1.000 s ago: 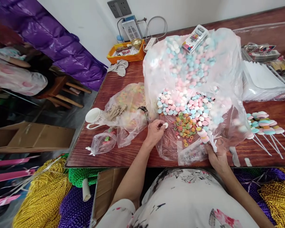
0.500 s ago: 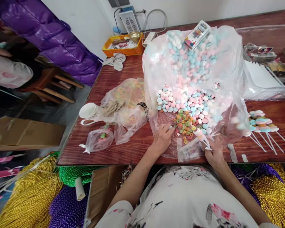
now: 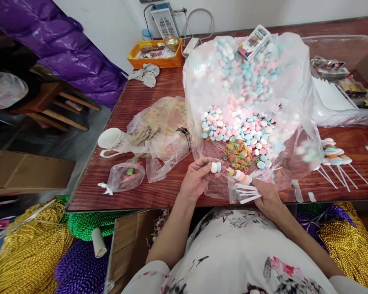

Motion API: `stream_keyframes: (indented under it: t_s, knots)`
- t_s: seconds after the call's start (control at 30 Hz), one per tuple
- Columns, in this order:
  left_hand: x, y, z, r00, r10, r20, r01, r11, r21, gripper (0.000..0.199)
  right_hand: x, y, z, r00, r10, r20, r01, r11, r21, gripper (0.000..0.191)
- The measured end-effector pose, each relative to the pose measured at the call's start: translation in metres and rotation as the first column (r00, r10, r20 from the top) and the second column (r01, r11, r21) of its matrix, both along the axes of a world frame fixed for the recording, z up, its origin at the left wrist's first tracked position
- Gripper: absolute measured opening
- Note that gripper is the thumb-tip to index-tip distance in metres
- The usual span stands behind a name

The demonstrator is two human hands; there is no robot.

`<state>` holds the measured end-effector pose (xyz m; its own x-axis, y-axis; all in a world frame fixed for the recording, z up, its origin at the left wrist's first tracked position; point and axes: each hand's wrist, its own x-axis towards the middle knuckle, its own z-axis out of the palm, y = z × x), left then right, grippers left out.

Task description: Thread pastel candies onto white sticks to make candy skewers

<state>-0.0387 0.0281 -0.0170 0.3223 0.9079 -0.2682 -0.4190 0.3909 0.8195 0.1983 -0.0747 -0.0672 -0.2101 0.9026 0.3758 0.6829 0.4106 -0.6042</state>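
My left hand (image 3: 199,175) pinches a couple of small candy pieces (image 3: 216,167), one white and one pale blue, over the table's front. Close by on the right, my right hand (image 3: 267,195) is closed around several white sticks (image 3: 247,192). A skewer of candy pieces (image 3: 241,176), pink, white and yellow, points from that hand toward the left one. Just beyond both hands lie a pile of small coloured rings (image 3: 237,155) and loose pink, white and blue candies (image 3: 254,132). These spill from a big clear plastic bag (image 3: 199,83).
Finished-looking candy skewers (image 3: 335,153) lie at the right. A white mug (image 3: 110,139) and a bag of rings (image 3: 168,118) stand left. Behind are an orange tray (image 3: 155,61), a card box (image 3: 254,42) on the bag, and a clear bin (image 3: 340,118).
My left hand has lifted from beside the rings and come nearer my body with candy pieces in its fingertips. My right hand has turned, bringing the skewer and sticks to point left.
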Motion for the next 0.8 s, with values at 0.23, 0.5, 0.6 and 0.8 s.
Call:
stream_keyframes:
  t_s: [0.23,0.5,0.6,0.8]
  knots:
    - [0.011,-0.003,-0.019,0.99,0.059,-0.127,-0.059,0.998,0.0,0.024,-0.006,0.0,0.008,0.994,0.01,0.11,-0.003,0.998,-0.059,0.03]
    - [0.012,0.024,-0.038,0.649,0.356,-0.673,0.317,0.677,0.664,0.011,0.008,0.003,0.0,0.969,-0.186,0.162,0.208,0.969,-0.131,0.024]
    - [0.014,0.026,-0.042,0.552,0.34,-0.761,0.484,0.612,0.625,0.014,0.014,0.002,-0.002,0.969,-0.226,0.097,0.237,0.963,-0.128,0.024]
    - [0.017,0.025,-0.048,0.426,0.316,-0.848,0.599,0.604,0.526,0.013,0.016,0.001,-0.006,0.976,-0.203,0.079,0.213,0.966,-0.146,0.026]
